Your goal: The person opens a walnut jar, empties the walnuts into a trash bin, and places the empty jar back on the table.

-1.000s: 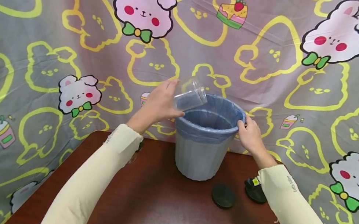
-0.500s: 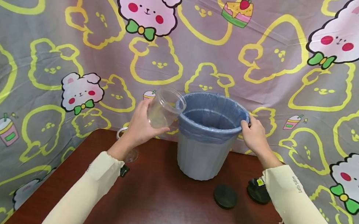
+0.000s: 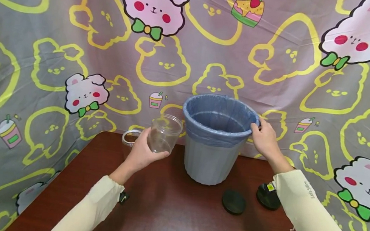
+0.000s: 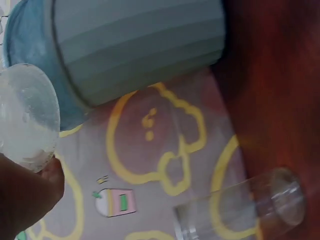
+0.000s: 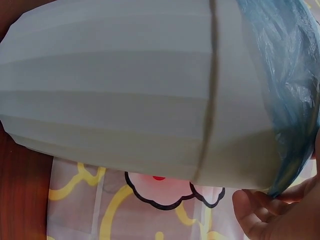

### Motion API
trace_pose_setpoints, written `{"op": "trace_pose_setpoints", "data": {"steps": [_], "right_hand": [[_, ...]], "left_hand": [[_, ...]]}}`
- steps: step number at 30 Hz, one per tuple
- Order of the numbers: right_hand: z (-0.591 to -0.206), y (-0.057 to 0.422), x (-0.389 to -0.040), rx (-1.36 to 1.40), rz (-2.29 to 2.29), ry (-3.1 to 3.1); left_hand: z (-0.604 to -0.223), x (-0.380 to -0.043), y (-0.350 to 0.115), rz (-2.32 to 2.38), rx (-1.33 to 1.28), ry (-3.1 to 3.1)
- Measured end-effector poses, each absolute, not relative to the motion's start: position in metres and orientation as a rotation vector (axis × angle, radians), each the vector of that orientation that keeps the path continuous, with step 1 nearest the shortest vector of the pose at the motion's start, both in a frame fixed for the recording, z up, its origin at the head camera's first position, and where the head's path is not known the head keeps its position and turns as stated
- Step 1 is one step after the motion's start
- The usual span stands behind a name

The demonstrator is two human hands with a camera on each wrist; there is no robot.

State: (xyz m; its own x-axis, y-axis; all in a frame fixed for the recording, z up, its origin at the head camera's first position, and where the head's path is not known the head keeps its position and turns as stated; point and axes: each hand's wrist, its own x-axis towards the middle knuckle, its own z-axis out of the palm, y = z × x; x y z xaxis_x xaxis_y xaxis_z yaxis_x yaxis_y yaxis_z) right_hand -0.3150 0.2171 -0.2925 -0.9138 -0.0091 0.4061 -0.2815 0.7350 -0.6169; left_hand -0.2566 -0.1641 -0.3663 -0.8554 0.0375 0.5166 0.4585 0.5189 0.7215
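Observation:
A clear plastic jar (image 3: pixel 165 136) is gripped by my left hand (image 3: pixel 143 152), thumb along its lower side and mouth upward, leaning slightly right. It is held just left of a grey ribbed bin (image 3: pixel 208 164). In the left wrist view the jar's round bottom (image 4: pixel 30 115) shows beside the bin. A blue plastic liner (image 3: pixel 208 138) is folded over the bin's rim. My right hand (image 3: pixel 266 138) pinches the rim and liner at the right side, with fingers (image 5: pixel 250 207) at the bag's edge in the right wrist view. The bin stands upright.
Behind my left hand a second clear jar (image 3: pixel 126 138) stands on the brown table (image 3: pixel 173 221). Two black round lids lie to the right, one lid (image 3: pixel 233 202) in front of the bin, another lid (image 3: pixel 267 199) by my right sleeve. A patterned curtain (image 3: pixel 213 50) hangs behind.
My left hand has drawn the jar from over the bin's opening to the left and down, turning it from tipped toward the bin to mouth up. The right hand keeps its grip on the rim.

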Motion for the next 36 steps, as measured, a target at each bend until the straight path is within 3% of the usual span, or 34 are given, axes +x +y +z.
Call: {"op": "trace_pose_setpoints", "data": {"steps": [15,36], "right_hand": [[-0.298,0.22,-0.318,0.231,1.028,-2.551],[-0.299,0.224,-0.318,0.297,1.07,-2.541]], "left_hand": [[-0.426,-0.258,-0.157,-1.361,-0.293,-2.628],[-0.469,-0.276,-0.145,-1.391,-0.12,-2.644]]}}
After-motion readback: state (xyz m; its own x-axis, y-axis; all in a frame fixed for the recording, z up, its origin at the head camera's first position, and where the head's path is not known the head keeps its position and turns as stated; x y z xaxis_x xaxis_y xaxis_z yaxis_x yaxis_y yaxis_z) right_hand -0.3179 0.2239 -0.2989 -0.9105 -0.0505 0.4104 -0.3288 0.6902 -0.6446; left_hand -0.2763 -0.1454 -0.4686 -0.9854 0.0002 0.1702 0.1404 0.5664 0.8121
